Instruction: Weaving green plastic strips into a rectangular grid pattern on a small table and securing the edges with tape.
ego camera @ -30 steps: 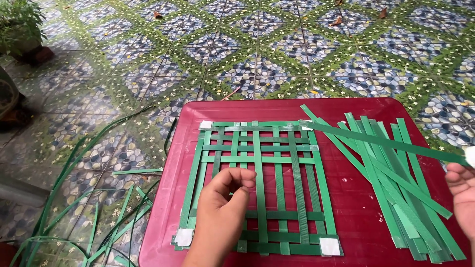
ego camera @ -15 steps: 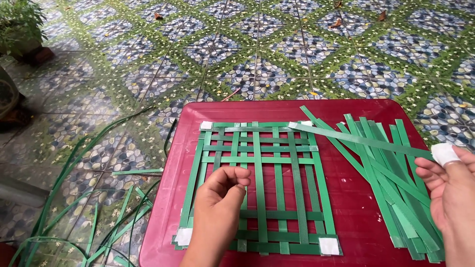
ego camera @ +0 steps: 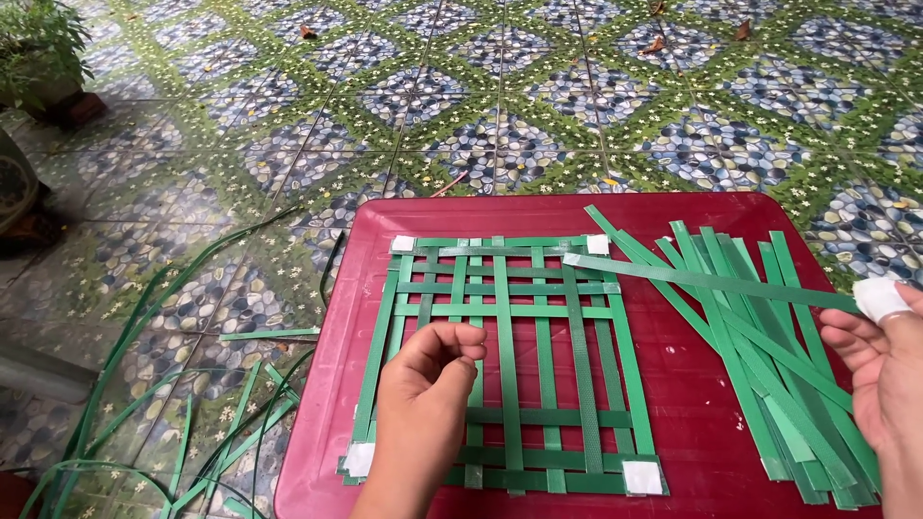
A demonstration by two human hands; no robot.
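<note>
**Mia:** What was on the red table?

**Ben:** A flat green mat made of thin plastic strips. Some strips went up and down, some went side to side, so it looked like a grid with holes. White tape squares held its corners down.

**Mia:** Where was the left hand?

**Ben:** It lay over the middle of the mat. The fingers were curled in and the fingertips pinched together right above one upright strip. I could not tell if they really held it.

**Mia:** And the right hand?

**Ben:** It was at the right edge of the table. It held the end of one long green strip. That strip reached left to the top right corner of the mat. One finger had a white wrap on its tip.

**Mia:** Was there a box for the strips?

**Ben:** No box. A loose pile of strips lay flat on the table, just right of the mat. More strips lay on the pebble tile floor. A potted plant stood far left.
</note>
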